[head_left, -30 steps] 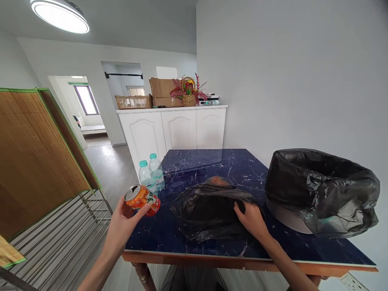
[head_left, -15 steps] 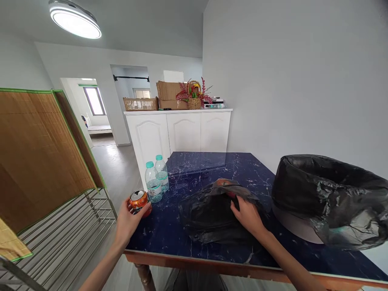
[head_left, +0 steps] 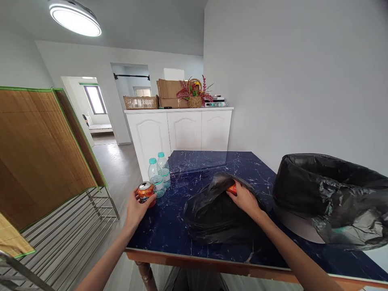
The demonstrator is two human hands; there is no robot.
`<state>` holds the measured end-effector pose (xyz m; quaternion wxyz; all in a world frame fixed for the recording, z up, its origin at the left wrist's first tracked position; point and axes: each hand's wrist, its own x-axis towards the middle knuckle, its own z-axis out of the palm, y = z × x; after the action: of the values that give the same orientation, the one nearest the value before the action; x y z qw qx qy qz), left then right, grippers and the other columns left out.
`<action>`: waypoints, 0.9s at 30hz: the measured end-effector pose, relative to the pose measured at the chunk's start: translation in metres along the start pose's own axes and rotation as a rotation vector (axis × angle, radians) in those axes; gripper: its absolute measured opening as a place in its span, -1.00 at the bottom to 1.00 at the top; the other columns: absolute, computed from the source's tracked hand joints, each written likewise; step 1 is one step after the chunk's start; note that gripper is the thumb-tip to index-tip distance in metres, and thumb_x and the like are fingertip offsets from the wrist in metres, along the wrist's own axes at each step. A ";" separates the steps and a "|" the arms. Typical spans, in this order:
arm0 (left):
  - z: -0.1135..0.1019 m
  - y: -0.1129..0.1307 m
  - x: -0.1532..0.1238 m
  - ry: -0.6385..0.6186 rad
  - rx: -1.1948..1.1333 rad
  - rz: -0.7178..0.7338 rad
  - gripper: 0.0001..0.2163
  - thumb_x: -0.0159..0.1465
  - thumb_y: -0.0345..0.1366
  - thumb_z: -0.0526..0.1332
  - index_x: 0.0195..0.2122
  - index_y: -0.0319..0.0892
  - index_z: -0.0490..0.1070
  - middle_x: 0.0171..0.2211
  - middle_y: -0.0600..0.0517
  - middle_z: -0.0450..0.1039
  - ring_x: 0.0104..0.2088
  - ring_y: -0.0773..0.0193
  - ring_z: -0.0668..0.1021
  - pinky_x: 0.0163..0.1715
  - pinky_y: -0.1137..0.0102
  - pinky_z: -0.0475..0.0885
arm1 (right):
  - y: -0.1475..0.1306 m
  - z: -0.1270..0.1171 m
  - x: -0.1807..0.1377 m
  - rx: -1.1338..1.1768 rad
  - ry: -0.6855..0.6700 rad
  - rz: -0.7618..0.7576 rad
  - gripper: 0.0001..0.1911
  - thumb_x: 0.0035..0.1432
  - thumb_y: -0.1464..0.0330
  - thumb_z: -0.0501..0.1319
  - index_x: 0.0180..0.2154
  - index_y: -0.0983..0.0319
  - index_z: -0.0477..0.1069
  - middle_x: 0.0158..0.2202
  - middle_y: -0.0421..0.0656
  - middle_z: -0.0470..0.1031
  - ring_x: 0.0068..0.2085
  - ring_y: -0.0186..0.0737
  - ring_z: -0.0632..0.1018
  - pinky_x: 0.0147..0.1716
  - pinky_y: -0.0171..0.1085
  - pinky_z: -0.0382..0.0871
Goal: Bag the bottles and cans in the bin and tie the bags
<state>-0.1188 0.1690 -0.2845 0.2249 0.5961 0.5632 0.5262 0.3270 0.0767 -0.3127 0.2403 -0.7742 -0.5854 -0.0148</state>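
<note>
My left hand [head_left: 138,208] is wrapped around an orange drink can [head_left: 146,191] standing upright at the left edge of the dark blue table. Just behind the can are two clear plastic bottles [head_left: 157,178] with turquoise caps, partly filled. My right hand [head_left: 245,201] reaches into the mouth of a black plastic bag [head_left: 212,214] that lies slumped mid-table. Its fingers close on an orange-red thing [head_left: 232,189], mostly hidden by the bag and the hand, so its kind does not show.
On the right of the table [head_left: 194,171] stands a light-coloured bin [head_left: 298,226] lined with a black bag [head_left: 298,194]. A white cabinet [head_left: 184,131] beyond the table carries cardboard boxes [head_left: 172,95] and a flower basket [head_left: 194,101]. A metal rack [head_left: 75,234] stands to the left.
My left hand and the can have shifted slightly away and to the right, and the bottles have shifted the same way. At the bag's mouth, the orange-red thing now shows by my right fingers.
</note>
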 end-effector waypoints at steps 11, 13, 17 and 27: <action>-0.022 -0.004 -0.049 0.119 0.046 0.073 -0.06 0.03 0.16 0.51 0.31 -0.20 0.18 0.34 -0.35 0.25 0.34 -0.29 0.43 0.29 -0.20 0.41 | 0.000 -0.031 -0.025 0.076 0.031 0.038 -0.24 0.39 0.11 0.23 0.45 0.29 0.12 0.24 0.18 0.53 0.20 0.26 0.60 0.01 -0.04 0.52; -0.031 0.002 -0.071 0.230 0.094 0.221 -0.20 0.13 0.12 0.47 0.26 -0.18 0.23 0.27 -0.28 0.29 0.28 -0.25 0.46 0.26 -0.19 0.43 | -0.001 -0.040 -0.043 0.088 0.033 0.049 -0.23 0.37 0.02 0.22 0.43 0.27 0.17 0.21 0.15 0.56 0.17 0.26 0.62 -0.01 -0.02 0.53; -0.037 0.036 -0.106 0.220 0.172 0.532 -0.59 0.33 -0.10 0.37 0.10 -0.11 0.33 0.08 -0.15 0.38 0.14 -0.11 0.51 0.19 -0.10 0.45 | -0.006 -0.054 -0.077 0.282 0.000 0.077 -0.24 0.31 -0.11 0.23 0.34 0.21 0.31 0.10 0.05 0.64 0.08 0.22 0.67 0.01 0.01 0.53; 0.011 0.122 -0.138 -0.472 0.189 0.887 -0.59 0.46 -0.27 0.30 0.28 -0.02 0.27 0.23 -0.17 0.45 0.25 0.00 0.51 0.24 0.07 0.47 | -0.046 -0.076 -0.095 0.931 -0.411 -0.118 -0.34 0.36 -0.15 0.19 0.20 0.19 0.52 0.14 -0.02 0.65 0.23 0.15 0.58 0.25 0.03 0.44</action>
<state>-0.0296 0.0146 -0.2348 0.0461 0.8981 0.2352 0.3688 0.2753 -0.0289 -0.2580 0.4384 -0.5375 -0.6079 0.3865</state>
